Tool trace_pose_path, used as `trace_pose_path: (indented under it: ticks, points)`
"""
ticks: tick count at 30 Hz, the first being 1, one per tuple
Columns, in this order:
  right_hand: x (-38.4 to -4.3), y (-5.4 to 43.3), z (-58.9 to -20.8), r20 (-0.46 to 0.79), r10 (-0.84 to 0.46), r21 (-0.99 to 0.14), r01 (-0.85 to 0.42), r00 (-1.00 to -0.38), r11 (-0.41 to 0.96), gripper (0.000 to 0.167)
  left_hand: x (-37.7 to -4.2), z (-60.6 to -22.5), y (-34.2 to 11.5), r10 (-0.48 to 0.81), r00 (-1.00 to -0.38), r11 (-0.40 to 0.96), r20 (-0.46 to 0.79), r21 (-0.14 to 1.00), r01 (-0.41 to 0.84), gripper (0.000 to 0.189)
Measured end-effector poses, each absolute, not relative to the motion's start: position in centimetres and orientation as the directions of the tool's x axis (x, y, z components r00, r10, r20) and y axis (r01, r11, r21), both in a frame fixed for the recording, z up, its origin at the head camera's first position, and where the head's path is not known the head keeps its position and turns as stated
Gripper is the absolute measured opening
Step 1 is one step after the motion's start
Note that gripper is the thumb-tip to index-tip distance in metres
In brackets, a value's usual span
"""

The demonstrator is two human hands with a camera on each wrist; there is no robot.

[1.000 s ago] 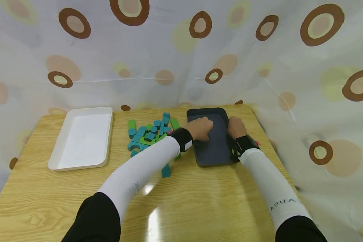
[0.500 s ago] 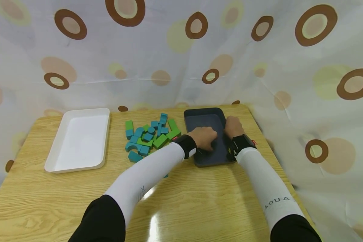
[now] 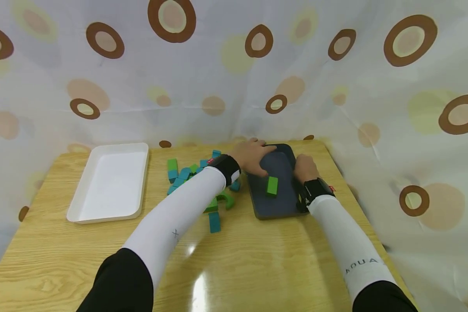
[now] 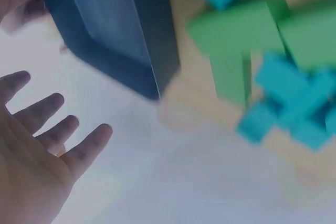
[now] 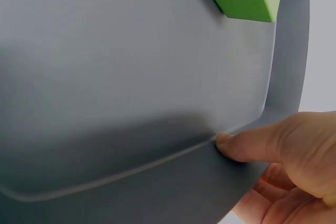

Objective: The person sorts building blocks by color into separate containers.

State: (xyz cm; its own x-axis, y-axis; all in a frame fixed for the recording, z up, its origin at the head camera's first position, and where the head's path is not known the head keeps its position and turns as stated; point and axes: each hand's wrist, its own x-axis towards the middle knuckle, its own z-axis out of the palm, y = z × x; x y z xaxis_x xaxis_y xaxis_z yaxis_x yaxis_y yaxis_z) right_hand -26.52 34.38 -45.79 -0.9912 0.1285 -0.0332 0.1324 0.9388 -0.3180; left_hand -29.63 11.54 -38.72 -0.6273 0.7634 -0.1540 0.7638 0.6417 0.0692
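Observation:
My left hand [image 3: 251,156] is over the left rim of the dark grey tray [image 3: 263,210], its fingers spread and holding nothing; the left wrist view shows the same spread fingers [image 4: 86,148]. Inside the tray lies one green rectangular block [image 3: 272,186], apart from both hands. My right hand [image 3: 306,168] grips the tray's right wall. In the right wrist view the thumb [image 5: 247,145] presses the inner side while the other fingers are outside. Left of the tray is a pile of blue and green blocks, partly hidden by my left arm; a green block [image 4: 236,30] from it shows in the left wrist view.
A white tray [image 3: 141,182] stands at the left of the wooden table [image 3: 257,268]. One blue block [image 3: 214,222] lies at the near side of the pile, with a green curved block [image 3: 227,200] beside it. A patterned curtain [image 3: 218,65] hangs behind the table.
My left hand has gone from curled over the tray to spread, moving up and left. The green block now shows in the tray. My right hand still grips the tray's wall.

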Motion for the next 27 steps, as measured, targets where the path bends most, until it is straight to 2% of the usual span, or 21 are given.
trace_pose_path:
  ticks: [7, 13, 20, 24, 27]
  points:
    - [-26.1, 34.9, -46.2, -0.045, 0.131, -0.323, 0.139, -0.990, 0.936, 0.024, -32.7, -37.3, 8.7, 0.673, -0.718, 0.737, -0.178, 0.075, 0.672, 0.091]
    - [-26.2, 34.7, -46.2, -0.027, 0.138, -0.320, 0.139, -0.990, 0.937, 0.023, -34.2, -40.2, 5.5, 0.591, -0.770, 0.807, -0.240, 0.173, 0.565, 0.079]
    - [-26.2, 34.6, -46.0, -0.035, 0.153, -0.348, 0.156, -0.988, 0.925, 0.021, -34.8, -43.0, 3.0, 0.545, -0.790, 0.837, -0.281, 0.238, 0.493, 0.058]
    - [-26.2, 34.9, -45.9, -0.032, 0.158, -0.351, 0.160, -0.987, 0.923, 0.024, -35.2, -43.9, 3.1, 0.568, -0.772, 0.822, -0.285, 0.246, 0.514, 0.031]
    - [-26.3, 35.3, -45.9, -0.039, 0.164, -0.355, 0.167, -0.986, 0.920, 0.026, -35.5, -44.4, 3.4, 0.587, -0.758, 0.808, -0.282, 0.261, 0.529, 0.034]
